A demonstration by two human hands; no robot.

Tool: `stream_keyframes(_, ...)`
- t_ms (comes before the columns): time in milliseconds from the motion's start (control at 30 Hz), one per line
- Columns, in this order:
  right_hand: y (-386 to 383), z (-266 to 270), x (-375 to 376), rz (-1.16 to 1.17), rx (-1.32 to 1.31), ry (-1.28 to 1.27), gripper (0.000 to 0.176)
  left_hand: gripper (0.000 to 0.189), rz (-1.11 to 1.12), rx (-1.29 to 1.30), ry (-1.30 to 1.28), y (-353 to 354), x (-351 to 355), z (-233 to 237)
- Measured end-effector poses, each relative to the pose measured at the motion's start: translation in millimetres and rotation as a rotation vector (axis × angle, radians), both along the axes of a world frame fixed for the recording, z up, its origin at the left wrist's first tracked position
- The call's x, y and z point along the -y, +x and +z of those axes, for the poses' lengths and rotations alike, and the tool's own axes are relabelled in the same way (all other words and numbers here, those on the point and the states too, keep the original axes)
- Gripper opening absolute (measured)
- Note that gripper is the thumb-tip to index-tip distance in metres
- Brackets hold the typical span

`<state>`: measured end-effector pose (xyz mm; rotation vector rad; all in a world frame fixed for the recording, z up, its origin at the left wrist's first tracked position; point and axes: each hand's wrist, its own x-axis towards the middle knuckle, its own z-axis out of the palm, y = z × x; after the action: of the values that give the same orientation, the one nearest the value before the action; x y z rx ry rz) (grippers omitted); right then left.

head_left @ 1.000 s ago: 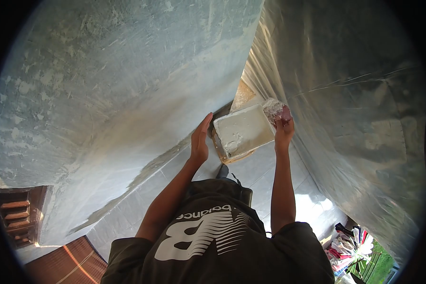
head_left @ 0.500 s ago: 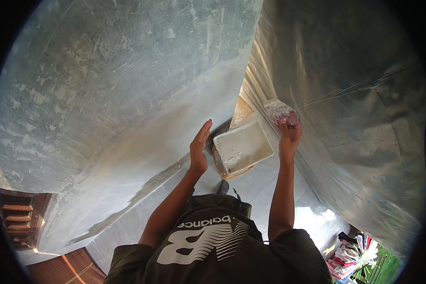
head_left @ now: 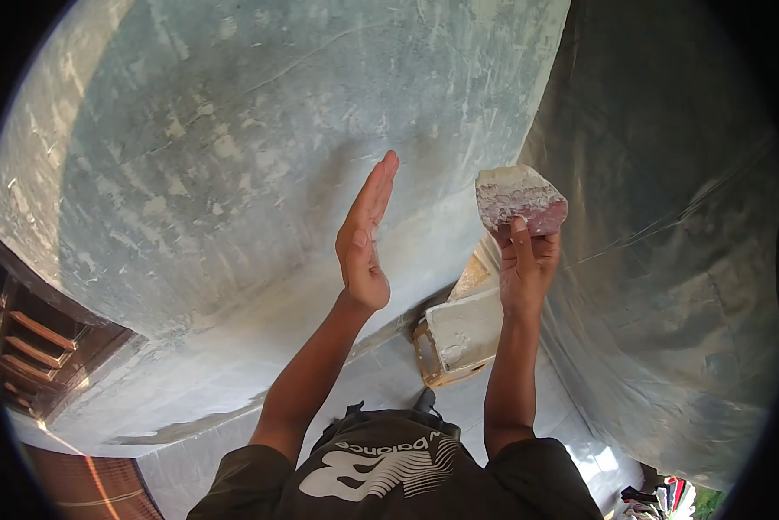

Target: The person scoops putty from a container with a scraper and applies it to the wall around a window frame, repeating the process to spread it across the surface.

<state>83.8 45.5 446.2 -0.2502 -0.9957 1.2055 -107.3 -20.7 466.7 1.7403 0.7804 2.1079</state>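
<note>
My right hand grips a reddish putty spreader, thumb on its near face and fingers behind. White putty is smeared across the upper part of the blade, which is raised clear of the wall. Held up flat with fingers stretched together, my left hand has nothing in it and is nearest the grey-green wall. Low down between my forearms, a pale rectangular tub holds white putty. My right forearm hides part of the tub.
Plastic sheeting hangs along the right side. A brown wooden louvred frame is set in the wall at left. Below lies a pale floor. Colourful cloth items show at the bottom right.
Both hands have come up, and the spreader is now higher and closer to me, above the tub. The view has tilted up, with the tub lower in it. My left hand remains flat.
</note>
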Motion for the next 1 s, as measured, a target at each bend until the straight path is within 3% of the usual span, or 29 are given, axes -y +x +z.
stream_keyframes(400, -154, 51, 113, 0.044, -0.122, 0.07, 0.031, 0.068, 0.005, -0.077, 0.145, -115, 75, 66)
stream_keyframes(1000, -242, 116, 178, 0.111, -0.126, 0.2, 0.026, 0.069, 0.138, -0.178, 0.372, -202, 156, 134)
